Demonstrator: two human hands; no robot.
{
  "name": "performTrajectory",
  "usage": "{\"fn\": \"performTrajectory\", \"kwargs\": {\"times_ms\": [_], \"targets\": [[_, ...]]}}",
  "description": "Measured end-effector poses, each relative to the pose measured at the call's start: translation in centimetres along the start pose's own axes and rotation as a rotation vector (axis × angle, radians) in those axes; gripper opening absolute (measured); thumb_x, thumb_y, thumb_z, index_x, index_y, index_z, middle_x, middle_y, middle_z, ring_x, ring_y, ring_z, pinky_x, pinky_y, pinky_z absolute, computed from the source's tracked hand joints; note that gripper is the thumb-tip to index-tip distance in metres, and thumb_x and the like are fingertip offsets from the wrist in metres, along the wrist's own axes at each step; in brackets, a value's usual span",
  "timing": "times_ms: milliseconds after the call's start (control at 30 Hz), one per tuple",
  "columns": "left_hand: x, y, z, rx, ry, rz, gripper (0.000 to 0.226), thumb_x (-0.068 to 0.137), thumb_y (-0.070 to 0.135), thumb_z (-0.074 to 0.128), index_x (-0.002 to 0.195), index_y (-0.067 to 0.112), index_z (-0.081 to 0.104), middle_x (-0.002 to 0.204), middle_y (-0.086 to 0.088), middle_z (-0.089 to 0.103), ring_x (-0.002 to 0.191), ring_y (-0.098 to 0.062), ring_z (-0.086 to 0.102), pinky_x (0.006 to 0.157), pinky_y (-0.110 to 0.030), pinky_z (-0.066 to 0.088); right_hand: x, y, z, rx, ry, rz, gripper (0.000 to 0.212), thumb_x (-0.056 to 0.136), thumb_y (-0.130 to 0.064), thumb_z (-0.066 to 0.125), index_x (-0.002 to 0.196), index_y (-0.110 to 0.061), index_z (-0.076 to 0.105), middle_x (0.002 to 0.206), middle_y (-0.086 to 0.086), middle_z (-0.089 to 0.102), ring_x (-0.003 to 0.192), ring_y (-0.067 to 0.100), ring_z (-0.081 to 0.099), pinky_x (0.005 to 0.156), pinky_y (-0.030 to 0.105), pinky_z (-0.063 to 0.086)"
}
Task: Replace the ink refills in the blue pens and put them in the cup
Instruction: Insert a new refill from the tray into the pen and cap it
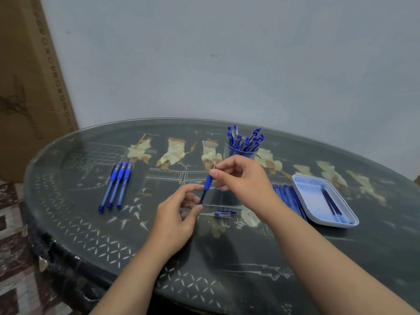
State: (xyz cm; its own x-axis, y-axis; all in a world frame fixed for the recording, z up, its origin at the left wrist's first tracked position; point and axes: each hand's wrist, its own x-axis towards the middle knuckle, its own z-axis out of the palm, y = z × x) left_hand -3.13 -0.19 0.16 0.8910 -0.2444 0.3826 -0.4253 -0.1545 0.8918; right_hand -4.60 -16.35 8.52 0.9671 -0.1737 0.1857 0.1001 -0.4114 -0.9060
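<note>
A blue pen (206,187) stands tilted between my hands, above the middle of the table. My left hand (179,214) grips its lower barrel. My right hand (241,178) pinches the metal tip end at the top. The pen's cap (223,213) lies on the glass just below my right hand. Three capped blue pens (116,185) lie side by side at the left. A clear cup (238,151) at the back holds several blue pens. A row of blue refills (287,197) lies right of my right wrist.
A white tray (304,183) at the right holds a few dark refills (330,200). The dark oval table (91,223) has a glass top with inlaid figures. A cardboard box (29,87) leans on the wall at the left.
</note>
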Motion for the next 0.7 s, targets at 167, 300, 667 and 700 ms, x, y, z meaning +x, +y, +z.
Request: {"fn": "performTrajectory", "kwargs": {"times_ms": [167,300,667,700], "targets": [[0.03,0.17,-0.08,-0.033,-0.007,-0.026,0.061,0.084,-0.002,0.069,0.109,0.053,0.059,0.086,0.002,0.066,0.081,-0.008,0.066,0.069,-0.013,0.051,-0.07,0.04,0.22,0.17,-0.036,0.063,0.023,0.092,-0.015,0.067,0.115,-0.015,0.063,0.09,0.012,0.075,0.08,0.022,0.073,0.078,0.041,0.061],[0.04,0.1,-0.11,-0.026,-0.015,-0.024,0.061,0.083,-0.003,0.07,0.109,0.052,0.06,0.086,0.002,0.067,0.083,-0.008,0.066,0.07,-0.01,0.049,0.11,0.25,0.18,0.105,-0.027,0.053,0.012,0.091,-0.01,0.068,0.103,-0.01,0.071,0.089,0.01,0.075,0.076,0.013,0.071,0.077,0.036,0.061],[0.04,-0.2,-0.17,-0.02,-0.027,-0.003,0.061,0.084,-0.005,0.068,0.11,0.051,0.062,0.085,0.0,0.066,0.082,-0.008,0.064,0.071,-0.006,0.046,0.14,0.45,0.62,0.158,0.042,0.092,0.02,0.086,-0.022,0.075,0.095,-0.007,0.066,0.079,0.005,0.072,0.073,0.02,0.071,0.074,0.04,0.061],[0.06,-0.23,-0.17,-0.018,-0.026,-0.003,0.063,0.084,-0.004,0.068,0.11,0.052,0.061,0.085,0.001,0.066,0.081,-0.008,0.064,0.07,-0.007,0.046,0.18,0.43,0.67,0.167,0.039,0.102,0.021,0.087,-0.025,0.074,0.099,-0.01,0.066,0.078,0.004,0.071,0.072,0.02,0.071,0.074,0.04,0.061]]}}
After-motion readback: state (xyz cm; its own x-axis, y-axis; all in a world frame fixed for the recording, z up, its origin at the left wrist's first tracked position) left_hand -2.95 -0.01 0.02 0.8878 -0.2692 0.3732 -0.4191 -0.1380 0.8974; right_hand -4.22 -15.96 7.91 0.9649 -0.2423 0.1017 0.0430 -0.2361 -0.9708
